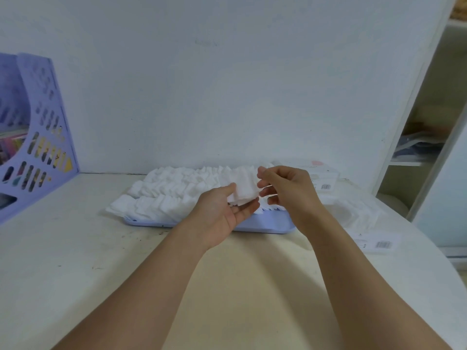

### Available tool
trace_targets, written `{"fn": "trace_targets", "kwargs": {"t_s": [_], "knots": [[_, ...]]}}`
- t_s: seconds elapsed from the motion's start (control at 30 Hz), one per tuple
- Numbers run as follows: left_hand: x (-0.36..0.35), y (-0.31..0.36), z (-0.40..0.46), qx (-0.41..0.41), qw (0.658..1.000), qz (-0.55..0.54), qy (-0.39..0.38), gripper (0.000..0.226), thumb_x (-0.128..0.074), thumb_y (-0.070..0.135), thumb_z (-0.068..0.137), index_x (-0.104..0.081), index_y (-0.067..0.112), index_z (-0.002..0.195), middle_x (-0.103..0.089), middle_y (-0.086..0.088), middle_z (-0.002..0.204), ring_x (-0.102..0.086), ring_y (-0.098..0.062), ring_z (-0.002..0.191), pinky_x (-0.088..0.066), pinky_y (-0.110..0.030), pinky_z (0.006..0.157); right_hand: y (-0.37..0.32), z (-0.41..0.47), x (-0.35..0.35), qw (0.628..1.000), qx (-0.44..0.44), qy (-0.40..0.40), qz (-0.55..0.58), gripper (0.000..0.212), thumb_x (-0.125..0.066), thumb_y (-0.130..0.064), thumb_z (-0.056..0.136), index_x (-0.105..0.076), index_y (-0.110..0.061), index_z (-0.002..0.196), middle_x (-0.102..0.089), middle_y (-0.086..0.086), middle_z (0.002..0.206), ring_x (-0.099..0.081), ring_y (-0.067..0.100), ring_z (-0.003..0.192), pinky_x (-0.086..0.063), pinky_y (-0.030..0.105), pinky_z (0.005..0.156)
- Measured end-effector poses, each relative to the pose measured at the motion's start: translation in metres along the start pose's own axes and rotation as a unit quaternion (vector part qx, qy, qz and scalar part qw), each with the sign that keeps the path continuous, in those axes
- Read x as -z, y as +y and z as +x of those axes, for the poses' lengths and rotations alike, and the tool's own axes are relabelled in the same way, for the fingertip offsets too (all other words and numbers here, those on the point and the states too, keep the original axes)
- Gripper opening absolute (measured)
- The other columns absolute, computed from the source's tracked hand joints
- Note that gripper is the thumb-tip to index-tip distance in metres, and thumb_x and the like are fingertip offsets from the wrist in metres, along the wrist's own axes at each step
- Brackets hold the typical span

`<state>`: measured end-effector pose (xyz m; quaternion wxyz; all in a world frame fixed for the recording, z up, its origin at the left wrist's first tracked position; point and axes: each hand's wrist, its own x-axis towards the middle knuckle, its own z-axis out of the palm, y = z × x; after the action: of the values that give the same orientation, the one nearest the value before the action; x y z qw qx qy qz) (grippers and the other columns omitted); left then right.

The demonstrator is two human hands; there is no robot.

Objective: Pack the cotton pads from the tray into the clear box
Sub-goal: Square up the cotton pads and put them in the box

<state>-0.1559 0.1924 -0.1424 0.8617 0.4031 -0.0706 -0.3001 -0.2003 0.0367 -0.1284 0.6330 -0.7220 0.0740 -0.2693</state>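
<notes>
— Hands, item one?
— I log the left hand (222, 210) palm-up, thumb and fingers pinching a small stack of cotton pads (243, 188). The right hand (285, 190) hovers beside it, fingers loosely curled; whether it touches the stack, I cannot tell.
— Counts?
— One lilac tray (262, 227) below the grip, its pads (171, 195) too many to count. One clear box (353, 213), part-filled, right of the grip.

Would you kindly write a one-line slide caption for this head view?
Left hand holds a stack of pads above the tray; right hand hovers beside it.
</notes>
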Motion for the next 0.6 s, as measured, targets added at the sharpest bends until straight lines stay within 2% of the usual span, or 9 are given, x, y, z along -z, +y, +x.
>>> {"fn": "trace_targets", "kwargs": {"t_s": [0.07, 0.17, 0.4, 0.5, 0.6], "knots": [[0.000, 0.000, 0.000, 0.002, 1.000, 0.016, 0.005, 0.033, -0.046, 0.013, 0.106, -0.053, -0.004, 0.133, -0.065, -0.026, 0.127, -0.068, -0.034, 0.103, -0.061, -0.038, 0.073, -0.001, -0.002, 0.000, 0.999, -0.001, -0.029, -0.022, 0.019, -0.077, -0.025, 0.089, -0.076, -0.008, 0.081, -0.073, 0.002, 0.072, -0.065, 0.012, 0.062, -0.051, 0.022, 0.054], [0.000, -0.001, -0.001, 0.004, 0.999, 0.042, -0.007, 0.032, -0.046, 0.012, 0.106, -0.056, -0.003, 0.132, -0.066, -0.024, 0.127, -0.068, -0.034, 0.107, -0.060, -0.037, 0.079, 0.000, -0.005, -0.002, 0.997, 0.005, -0.056, -0.053, 0.011, -0.076, -0.018, 0.090, -0.077, -0.008, 0.085, -0.071, 0.000, 0.071, -0.064, 0.009, 0.064, -0.051, 0.021, 0.056], [0.007, 0.003, -0.001, -0.006, 0.993, 0.114, -0.025, 0.032, -0.062, 0.010, 0.096, -0.062, -0.004, 0.125, -0.070, -0.023, 0.122, -0.067, -0.035, 0.117, -0.060, -0.038, 0.090, -0.001, -0.006, 0.003, 0.996, -0.033, -0.074, -0.039, 0.011, -0.072, -0.015, 0.093, -0.078, -0.006, 0.091, -0.071, 0.000, 0.074, -0.062, 0.005, 0.063, -0.048, 0.020, 0.058], [0.005, 0.003, 0.000, -0.015, 0.995, 0.093, -0.031, 0.029, -0.061, 0.017, 0.099, -0.066, -0.004, 0.118, -0.071, -0.022, 0.119, -0.069, -0.032, 0.113, -0.059, -0.038, 0.093, -0.001, -0.007, -0.001, 0.995, -0.017, -0.080, -0.050, 0.011, -0.070, -0.011, 0.094, -0.078, -0.005, 0.091, -0.070, 0.001, 0.073, -0.061, 0.004, 0.061, -0.047, 0.018, 0.056], [0.001, -0.002, 0.000, -0.022, 0.996, 0.082, -0.037, 0.035, -0.055, 0.026, 0.104, -0.065, -0.004, 0.118, -0.072, -0.021, 0.117, -0.073, -0.027, 0.104, -0.059, -0.038, 0.092, 0.001, -0.010, -0.010, 0.997, 0.019, -0.064, -0.048, 0.009, -0.069, -0.004, 0.093, -0.076, -0.001, 0.087, -0.070, -0.007, 0.063, -0.061, 0.000, 0.056, -0.046, 0.012, 0.053]]}}
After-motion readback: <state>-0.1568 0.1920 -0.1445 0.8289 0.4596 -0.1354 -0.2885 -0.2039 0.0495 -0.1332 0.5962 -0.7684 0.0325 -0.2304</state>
